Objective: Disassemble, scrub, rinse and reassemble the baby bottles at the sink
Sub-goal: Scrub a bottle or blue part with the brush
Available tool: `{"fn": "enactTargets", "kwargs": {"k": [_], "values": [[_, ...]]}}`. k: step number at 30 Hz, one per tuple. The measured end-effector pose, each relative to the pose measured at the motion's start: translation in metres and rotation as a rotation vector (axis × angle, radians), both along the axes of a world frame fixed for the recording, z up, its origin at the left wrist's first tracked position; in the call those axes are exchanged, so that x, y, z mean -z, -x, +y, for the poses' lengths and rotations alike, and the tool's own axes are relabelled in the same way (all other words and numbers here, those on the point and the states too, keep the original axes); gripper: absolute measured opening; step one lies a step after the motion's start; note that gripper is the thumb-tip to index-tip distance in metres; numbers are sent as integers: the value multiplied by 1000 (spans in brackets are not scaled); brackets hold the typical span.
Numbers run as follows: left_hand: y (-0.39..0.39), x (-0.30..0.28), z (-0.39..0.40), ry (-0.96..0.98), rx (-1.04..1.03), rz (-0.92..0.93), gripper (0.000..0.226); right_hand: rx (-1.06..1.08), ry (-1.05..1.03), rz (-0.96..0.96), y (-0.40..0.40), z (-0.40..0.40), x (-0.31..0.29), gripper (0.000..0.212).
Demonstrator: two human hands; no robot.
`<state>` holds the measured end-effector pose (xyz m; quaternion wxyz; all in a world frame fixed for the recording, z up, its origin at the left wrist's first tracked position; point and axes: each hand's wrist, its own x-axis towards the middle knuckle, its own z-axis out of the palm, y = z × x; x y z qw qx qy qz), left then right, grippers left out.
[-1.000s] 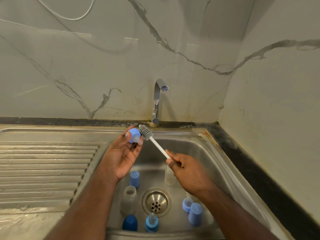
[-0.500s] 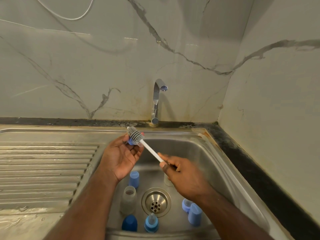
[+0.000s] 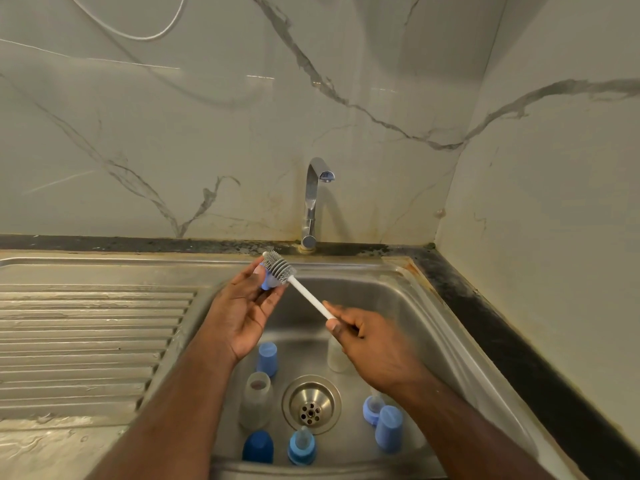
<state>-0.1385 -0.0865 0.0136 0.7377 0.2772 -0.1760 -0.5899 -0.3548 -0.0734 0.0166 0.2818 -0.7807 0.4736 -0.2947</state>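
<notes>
Both hands busy: left hand grips blue cap, right hand grips brush against it

Sink basin: stainless steel, lower centre to lower right of the frame, round strainer drain in its floor.
Drainboard: ribbed steel, left of frame, wet in patches toward the lower left.
Left of drain: clear bottle body upright, light blue cap just above it in the frame.
Bottom edge: dark blue cap beside a blue collar with teat (teat pointing up).
Right of drain: light blue cap touching a second collar with teat.
Upper centre of basin: clear bottle, partly hidden.
Faucet: chrome, at the back rim.
</notes>
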Motion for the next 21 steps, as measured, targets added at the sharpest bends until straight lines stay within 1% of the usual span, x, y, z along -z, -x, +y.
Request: {"fn": "enactTargets", "kwargs": {"k": [4, 8, 12, 14, 16, 18, 21], "values": [[1, 0, 0, 28, 26, 19, 25, 29, 7, 17, 1, -2, -1, 39], [-1, 2, 1, 53, 44, 8, 24, -3, 0, -20, 1, 4, -5, 38], [-4, 3, 0, 43, 57, 36, 22, 24, -3, 13, 2, -1, -2, 39], [-5, 4, 0, 47, 50, 46, 23, 36, -14, 12, 3, -3, -1, 40], [-4, 5, -1, 42, 31, 27, 30, 3, -17, -14, 3, 2, -2, 38], [-3, 5, -2, 44, 19, 4, 36, -18, -9, 0, 2, 5, -3, 36], [-4, 5, -2, 59, 35, 0, 35, 24, 7, 25, 1, -2, -2, 39]]}}
